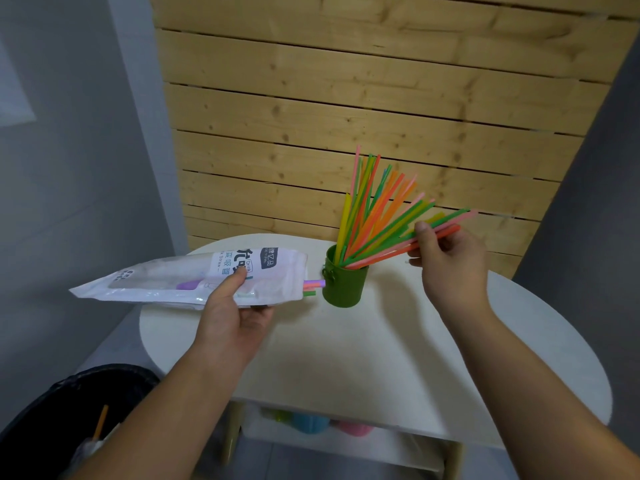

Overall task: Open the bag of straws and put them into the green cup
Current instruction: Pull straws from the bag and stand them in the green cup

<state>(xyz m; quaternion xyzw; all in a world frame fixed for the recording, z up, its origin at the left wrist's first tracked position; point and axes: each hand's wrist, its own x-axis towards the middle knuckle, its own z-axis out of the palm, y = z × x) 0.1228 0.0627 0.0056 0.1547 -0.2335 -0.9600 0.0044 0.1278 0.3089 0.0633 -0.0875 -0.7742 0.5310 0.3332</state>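
Observation:
A green cup (344, 287) stands on the round white table (363, 358), with several coloured straws (374, 216) fanned out of it. My right hand (450, 261) grips a bunch of those straws near their upper ends, their lower ends inside the cup. My left hand (235, 306) holds the white straw bag (194, 277) level, left of the cup. The bag's open end points at the cup, and a few straw tips (313, 287) stick out of it.
A wall of pale wooden slats (363, 98) rises behind the table. A black-lined waste bin (79, 410) stands at the lower left. Under the tabletop a shelf holds coloured cups (311, 422).

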